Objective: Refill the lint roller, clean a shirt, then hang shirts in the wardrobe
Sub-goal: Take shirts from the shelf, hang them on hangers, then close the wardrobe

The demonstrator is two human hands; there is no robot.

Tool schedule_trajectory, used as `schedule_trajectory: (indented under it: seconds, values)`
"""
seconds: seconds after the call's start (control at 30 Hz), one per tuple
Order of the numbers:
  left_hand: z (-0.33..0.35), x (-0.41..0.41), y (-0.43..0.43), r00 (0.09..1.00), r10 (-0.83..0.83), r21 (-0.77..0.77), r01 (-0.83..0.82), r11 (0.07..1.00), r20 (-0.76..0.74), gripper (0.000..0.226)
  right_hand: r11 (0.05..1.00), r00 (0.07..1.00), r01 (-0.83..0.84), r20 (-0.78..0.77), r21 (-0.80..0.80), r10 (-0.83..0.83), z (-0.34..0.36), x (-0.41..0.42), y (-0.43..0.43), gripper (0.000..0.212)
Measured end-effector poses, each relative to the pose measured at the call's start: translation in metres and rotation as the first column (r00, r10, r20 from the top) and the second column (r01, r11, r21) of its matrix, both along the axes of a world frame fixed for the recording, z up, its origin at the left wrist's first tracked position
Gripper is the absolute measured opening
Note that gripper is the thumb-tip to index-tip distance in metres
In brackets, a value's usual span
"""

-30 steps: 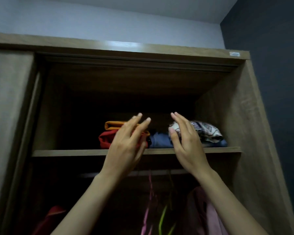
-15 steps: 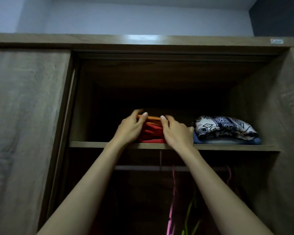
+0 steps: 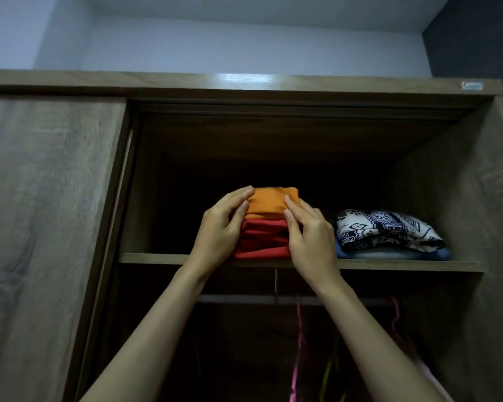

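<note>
A folded orange shirt [image 3: 269, 203] tops a stack of folded red shirts [image 3: 263, 240] on the upper wardrobe shelf [image 3: 157, 258]. My left hand [image 3: 222, 227] grips the stack's left side, with the thumb on the orange shirt. My right hand [image 3: 310, 233] grips the right side, fingers pressed against the orange and red layers. The orange shirt's front is tilted up off the red ones. Both arms reach up from below.
A black-and-white patterned cloth [image 3: 386, 230] lies on a blue garment [image 3: 436, 253] at the shelf's right. Below runs a hanging rail [image 3: 244, 298] with pink hangers [image 3: 299, 329] and a green hanger [image 3: 330, 372]. A sliding door [image 3: 47, 227] covers the left half.
My hands went from open in front of the shelf to gripping the orange and red stack. The orange shirt's front has since lifted, and the view has moved closer.
</note>
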State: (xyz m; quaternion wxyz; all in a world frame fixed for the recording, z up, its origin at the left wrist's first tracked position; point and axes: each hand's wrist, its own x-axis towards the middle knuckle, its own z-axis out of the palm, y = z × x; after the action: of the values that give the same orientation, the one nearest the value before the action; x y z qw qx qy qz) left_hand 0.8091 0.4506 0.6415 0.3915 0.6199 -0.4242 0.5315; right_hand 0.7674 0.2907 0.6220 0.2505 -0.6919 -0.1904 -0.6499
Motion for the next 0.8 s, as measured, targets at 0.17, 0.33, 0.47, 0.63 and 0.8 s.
schedule_trajectory:
  seconds: [0.17,0.33,0.47,0.63,0.8]
  values:
    - [-0.013,-0.004,0.003,0.999,-0.006,0.006,0.006,1.0,0.041,0.032,0.999,0.998,-0.038,0.043,-0.016,0.038,-0.02,0.0,-0.002,0.039]
    - [-0.011,-0.001,0.0,0.993,0.106,0.1,-0.101,0.99,-0.043,0.038,1.0,0.999,0.008,-0.041,-0.021,-0.008,-0.017,0.003,-0.008,0.038]
    - [-0.004,0.0,-0.006,0.969,0.202,0.197,-0.171,0.965,-0.146,0.049,0.977,0.973,0.211,-0.089,-0.027,-0.213,-0.019,0.006,-0.012,0.043]
    - [0.015,-0.005,-0.009,0.956,0.134,0.217,-0.077,0.973,-0.261,0.048,0.97,0.967,0.236,-0.111,0.053,-0.229,-0.025,0.003,-0.009,0.072]
    - [0.015,-0.003,-0.016,0.966,0.091,0.093,-0.07,0.993,-0.241,0.034,0.961,0.949,0.248,-0.232,0.122,-0.215,-0.023,-0.001,-0.004,0.102]
